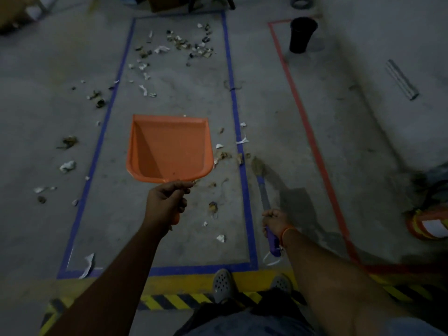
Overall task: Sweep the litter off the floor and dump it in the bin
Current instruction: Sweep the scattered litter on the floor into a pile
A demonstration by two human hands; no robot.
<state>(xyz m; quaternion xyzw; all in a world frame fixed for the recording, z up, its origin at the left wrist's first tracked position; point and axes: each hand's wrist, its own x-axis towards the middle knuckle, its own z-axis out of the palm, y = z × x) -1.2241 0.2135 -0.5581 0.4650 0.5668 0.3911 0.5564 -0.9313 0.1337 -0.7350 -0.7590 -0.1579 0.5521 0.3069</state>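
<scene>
Two containers concern us: the orange dustpan (169,147), its tray bare, and the black bin (301,35), far right inside the red tape outline (308,127); we cannot see into the bin. Our left hand (166,202) curls round the dustpan's handle; our right hand (275,220) grips the purple brush (265,202). Litter (189,43) lies scattered within and beside the blue tape rectangle (232,93).

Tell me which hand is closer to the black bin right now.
Right. The right hand, gripping the broom, is below the black bin and slightly left of it. The left hand, holding the orange dustpan, is farther left.
</scene>
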